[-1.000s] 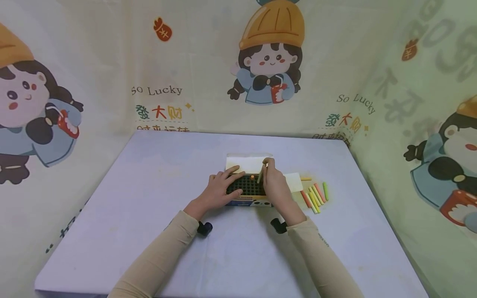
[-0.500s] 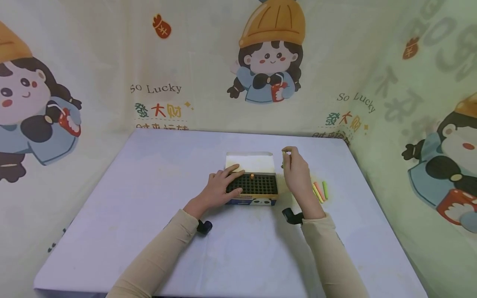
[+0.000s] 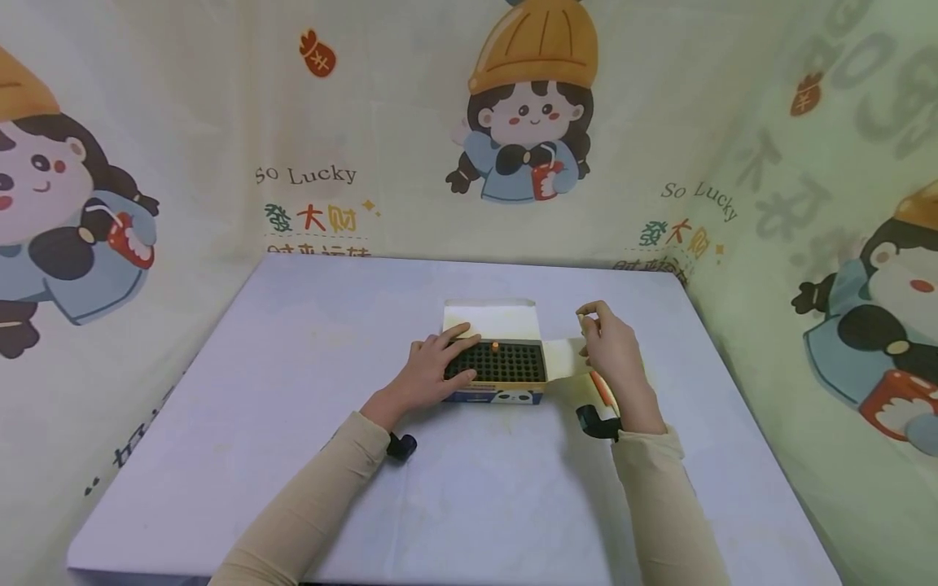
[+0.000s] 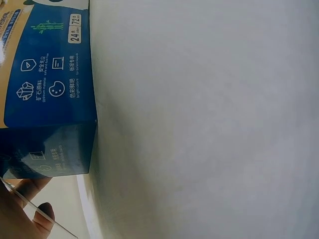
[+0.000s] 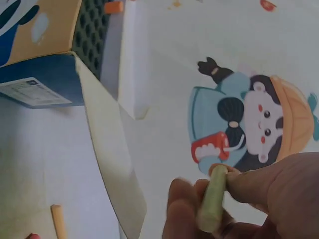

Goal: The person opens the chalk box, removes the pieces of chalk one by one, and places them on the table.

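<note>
An opened blue-and-yellow chalk box [image 3: 513,397] with a panda print stands mid-table, its top a black grid of holes. A single orange chalk stick [image 3: 495,347] pokes up from the back of the grid. My left hand [image 3: 425,378] rests on the box's left end, fingers stretched over the top and thumb near the front edge. Its fingertips [image 4: 44,211] also show under the box end in the left wrist view. Right of the box, above the table, my right hand [image 3: 615,350] pinches a pale green chalk stick [image 5: 213,199] between thumb and fingers.
The box's white lid flap [image 3: 489,319] lies folded back, and a side flap [image 3: 564,358] sticks out to the right. An orange-red chalk stick [image 3: 601,389] lies near my right wrist, partly hidden. A printed cloth [image 3: 410,122] hangs behind the table.
My right hand has moved from over the grid to the right of the box, still pinching the chalk stick. The left hand has stayed on the box.
</note>
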`<state>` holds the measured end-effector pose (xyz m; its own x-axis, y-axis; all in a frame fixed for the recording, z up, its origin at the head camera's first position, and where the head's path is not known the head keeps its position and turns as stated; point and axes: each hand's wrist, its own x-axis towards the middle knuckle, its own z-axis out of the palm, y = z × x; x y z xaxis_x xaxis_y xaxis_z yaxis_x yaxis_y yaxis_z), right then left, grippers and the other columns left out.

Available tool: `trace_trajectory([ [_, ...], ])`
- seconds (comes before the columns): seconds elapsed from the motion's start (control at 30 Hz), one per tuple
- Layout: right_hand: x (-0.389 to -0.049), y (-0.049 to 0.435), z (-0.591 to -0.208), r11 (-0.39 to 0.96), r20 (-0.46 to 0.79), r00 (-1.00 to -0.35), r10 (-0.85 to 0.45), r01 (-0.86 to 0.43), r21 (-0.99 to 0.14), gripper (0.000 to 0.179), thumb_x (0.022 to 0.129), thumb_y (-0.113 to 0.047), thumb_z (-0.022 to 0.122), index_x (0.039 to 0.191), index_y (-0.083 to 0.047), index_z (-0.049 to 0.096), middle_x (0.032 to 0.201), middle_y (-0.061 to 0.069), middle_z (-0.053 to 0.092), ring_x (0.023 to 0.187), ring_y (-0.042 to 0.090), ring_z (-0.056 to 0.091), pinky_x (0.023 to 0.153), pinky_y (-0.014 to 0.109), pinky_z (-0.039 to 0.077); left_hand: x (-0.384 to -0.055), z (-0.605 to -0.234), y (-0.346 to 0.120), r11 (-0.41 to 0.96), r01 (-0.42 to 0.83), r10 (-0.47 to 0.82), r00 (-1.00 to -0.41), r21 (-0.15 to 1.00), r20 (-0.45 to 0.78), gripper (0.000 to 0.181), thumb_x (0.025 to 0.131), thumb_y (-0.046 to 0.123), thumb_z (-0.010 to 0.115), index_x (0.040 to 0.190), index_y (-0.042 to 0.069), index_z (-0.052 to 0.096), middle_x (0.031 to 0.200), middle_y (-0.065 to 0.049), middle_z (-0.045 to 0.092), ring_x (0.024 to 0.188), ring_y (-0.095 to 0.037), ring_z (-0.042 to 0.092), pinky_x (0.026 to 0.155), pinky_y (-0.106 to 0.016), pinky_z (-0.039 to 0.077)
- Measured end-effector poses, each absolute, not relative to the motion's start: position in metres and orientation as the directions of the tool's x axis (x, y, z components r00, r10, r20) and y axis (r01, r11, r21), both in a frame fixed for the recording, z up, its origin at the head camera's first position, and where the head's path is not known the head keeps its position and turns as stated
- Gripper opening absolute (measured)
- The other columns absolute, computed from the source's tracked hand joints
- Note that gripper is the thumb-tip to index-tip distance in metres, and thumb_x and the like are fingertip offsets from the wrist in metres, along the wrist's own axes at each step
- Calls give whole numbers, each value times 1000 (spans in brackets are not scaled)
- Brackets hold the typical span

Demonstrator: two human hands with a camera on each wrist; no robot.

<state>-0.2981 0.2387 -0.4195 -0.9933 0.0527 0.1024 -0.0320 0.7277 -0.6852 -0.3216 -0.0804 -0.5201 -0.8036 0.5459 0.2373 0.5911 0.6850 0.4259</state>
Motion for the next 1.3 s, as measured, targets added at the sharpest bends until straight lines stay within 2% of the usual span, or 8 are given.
trace_trajectory([
  [0.2,-290,250,-421,748,77,-991,113,34,-663,39,113,-23,33,143,-6,52,122,27,67,87,34,73,61,33,50,-321,-520,-79,679,596,548,-800,429,244,64,106,54,52,163,32,35,172,1,23,135,-37,47,99,-59,33],
  [0.33,-290,256,-426,761,61,-989,134,63,-646,39,112,-22,33,142,-5,53,121,28,67,90,36,73,60,33,49,-321,-520,-79,680,593,541,-803,431,252,64,105,55,52,163,32,36,172,2,23,136,-37,47,99,-59,33],
  [0.5,-293,261,-436,773,13,-987,159,116,-623,38,111,-21,35,139,-5,55,115,26,67,84,33,68,56,32,44,-321,-520,-80,685,588,539,-806,430,244,64,105,55,51,163,33,35,172,2,23,136,-36,47,100,-59,33],
  [0.8,-300,268,-458,792,-73,-992,100,124,-598,36,111,-19,39,137,-2,56,117,28,67,74,27,60,60,33,44,-320,-520,-80,690,584,535,-810,429,242,63,105,53,53,163,33,35,172,2,23,135,-36,47,100,-59,32],
  [0.9,-303,270,-466,792,-100,-992,81,125,-598,37,110,-18,39,137,-1,56,122,29,66,69,25,57,59,32,42,-321,-520,-80,690,584,532,-810,428,247,63,105,53,53,163,32,36,172,2,24,135,-36,47,100,-59,33],
  [1.03,-303,271,-472,790,-137,-988,74,142,-596,37,109,-16,39,138,1,54,131,34,63,72,27,62,61,33,44,-322,-520,-79,690,584,533,-809,428,245,63,106,53,53,163,32,36,172,1,24,136,-37,47,100,-59,32],
  [1.13,-302,272,-474,790,-117,-989,90,143,-596,37,107,-13,39,136,0,57,130,31,64,77,28,63,65,33,44,-322,-519,-79,689,583,535,-810,430,241,63,106,53,52,163,32,36,172,1,23,137,-37,46,100,-59,32],
  [1.3,-302,274,-468,789,-30,-993,117,111,-605,35,107,-10,41,134,-1,60,127,31,65,71,26,54,60,34,41,-323,-517,-80,689,582,534,-810,432,241,63,106,52,53,163,32,36,172,2,23,135,-37,47,99,-59,33],
])
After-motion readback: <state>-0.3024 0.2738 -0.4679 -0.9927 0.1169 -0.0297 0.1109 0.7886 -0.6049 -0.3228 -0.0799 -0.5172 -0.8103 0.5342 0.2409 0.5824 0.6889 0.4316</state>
